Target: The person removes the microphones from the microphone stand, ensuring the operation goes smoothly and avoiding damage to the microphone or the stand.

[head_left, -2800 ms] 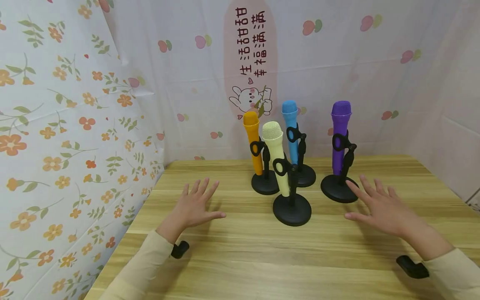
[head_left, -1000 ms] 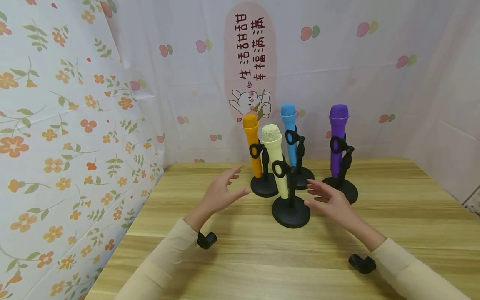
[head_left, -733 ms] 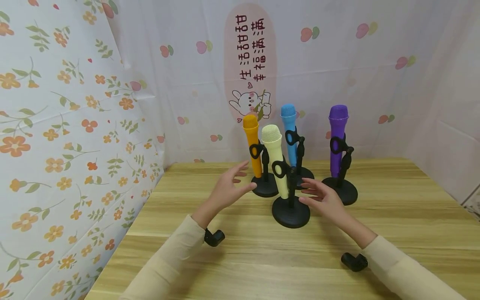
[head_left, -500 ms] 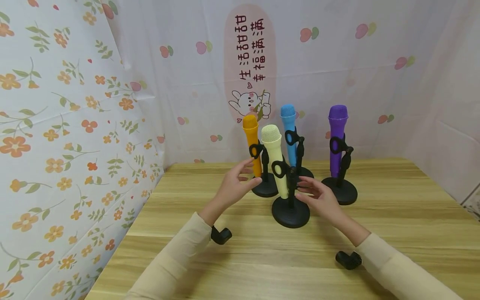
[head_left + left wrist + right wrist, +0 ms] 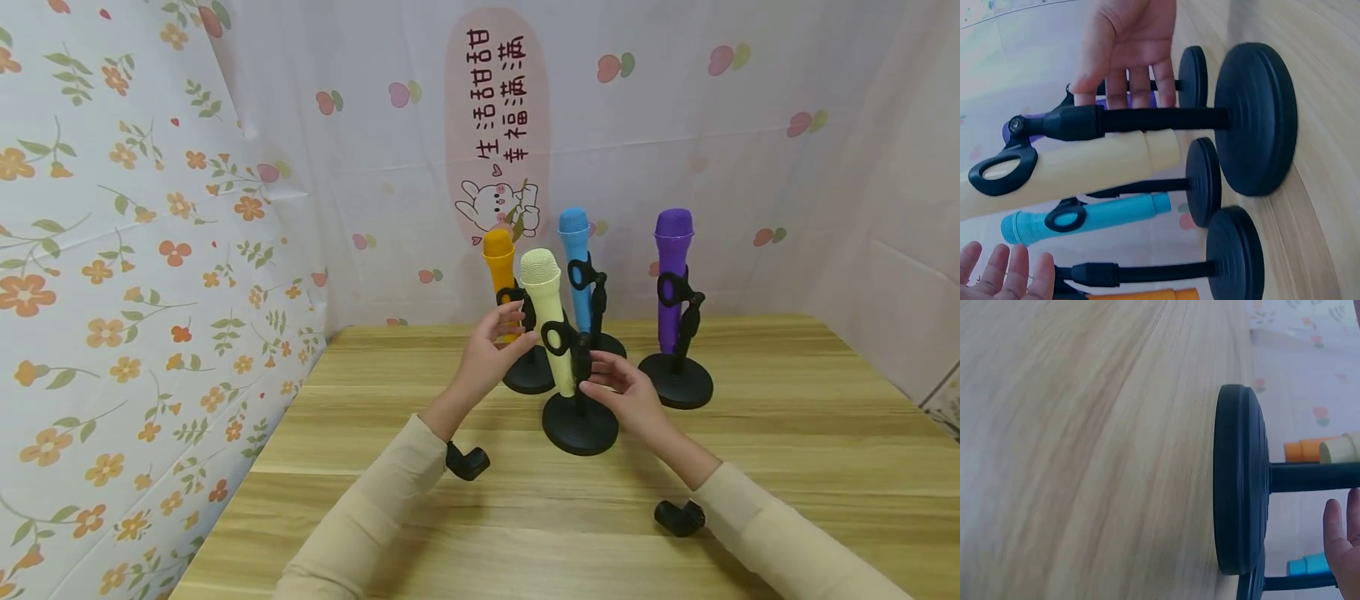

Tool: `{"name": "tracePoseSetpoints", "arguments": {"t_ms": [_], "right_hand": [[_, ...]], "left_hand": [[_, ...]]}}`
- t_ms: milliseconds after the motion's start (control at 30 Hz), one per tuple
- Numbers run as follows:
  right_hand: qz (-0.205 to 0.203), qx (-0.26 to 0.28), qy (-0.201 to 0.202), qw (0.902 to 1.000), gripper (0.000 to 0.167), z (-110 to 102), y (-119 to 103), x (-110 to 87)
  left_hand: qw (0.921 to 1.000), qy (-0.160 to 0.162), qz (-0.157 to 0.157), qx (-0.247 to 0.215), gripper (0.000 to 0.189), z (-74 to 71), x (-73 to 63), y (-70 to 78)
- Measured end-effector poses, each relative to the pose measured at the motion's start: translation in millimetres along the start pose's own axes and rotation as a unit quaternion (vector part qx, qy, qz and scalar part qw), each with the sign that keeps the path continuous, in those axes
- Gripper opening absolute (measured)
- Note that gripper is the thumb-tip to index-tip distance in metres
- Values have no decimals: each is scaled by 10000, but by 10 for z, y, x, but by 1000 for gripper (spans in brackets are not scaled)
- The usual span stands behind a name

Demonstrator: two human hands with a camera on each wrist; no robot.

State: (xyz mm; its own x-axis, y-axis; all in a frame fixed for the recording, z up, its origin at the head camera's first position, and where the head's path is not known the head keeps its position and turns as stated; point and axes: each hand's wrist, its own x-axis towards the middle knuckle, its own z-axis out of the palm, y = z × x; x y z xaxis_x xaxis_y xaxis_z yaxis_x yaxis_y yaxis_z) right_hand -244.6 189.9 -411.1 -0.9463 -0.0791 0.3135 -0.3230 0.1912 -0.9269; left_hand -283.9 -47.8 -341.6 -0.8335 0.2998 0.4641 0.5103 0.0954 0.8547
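Note:
A pale yellow microphone [image 5: 544, 292] leans in the clip of a black stand [image 5: 580, 425] between my hands. My left hand [image 5: 487, 354] is beside it on the left, fingers loosely bent, in front of the orange microphone [image 5: 498, 250]. Close to the stand's pole on the other side is my right hand [image 5: 630, 398], its fingers relaxed; contact with the pole is unclear. The left wrist view shows a gap between the left fingertips [image 5: 1017, 269] and the pale yellow microphone. In the right wrist view, the right fingers [image 5: 1334, 528] lie near the pole.
Behind stand a blue microphone [image 5: 574, 246] and, farther right, a purple microphone [image 5: 672, 258], each on a black stand. All rest on a wooden table [image 5: 540, 533]. A printed white curtain [image 5: 375, 208] hangs behind and a floral one [image 5: 150, 333] at left.
Both hands, first spread wide apart above the table, have come inward toward the pale yellow microphone and its stand. The fingers have bent a little. The microphones stay in place.

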Motion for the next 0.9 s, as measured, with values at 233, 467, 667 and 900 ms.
{"name": "tracePoseSetpoints", "arguments": {"t_ms": [233, 467, 667, 900], "right_hand": [[112, 123, 73, 9998, 52, 43, -37, 2], [91, 242, 230, 9994, 49, 83, -50, 12], [14, 184, 404, 9990, 45, 118, -26, 53], [157, 106, 487, 9986, 44, 138, -24, 51]], "left_hand": [[9989, 156, -281, -337, 48, 120, 68, 50], [9970, 360, -471, -495, 45, 228, 126, 72], [9920, 479, -660, -963, 43, 297, 181, 66], [9854, 606, -882, -1326, 42, 354, 215, 68]]}}
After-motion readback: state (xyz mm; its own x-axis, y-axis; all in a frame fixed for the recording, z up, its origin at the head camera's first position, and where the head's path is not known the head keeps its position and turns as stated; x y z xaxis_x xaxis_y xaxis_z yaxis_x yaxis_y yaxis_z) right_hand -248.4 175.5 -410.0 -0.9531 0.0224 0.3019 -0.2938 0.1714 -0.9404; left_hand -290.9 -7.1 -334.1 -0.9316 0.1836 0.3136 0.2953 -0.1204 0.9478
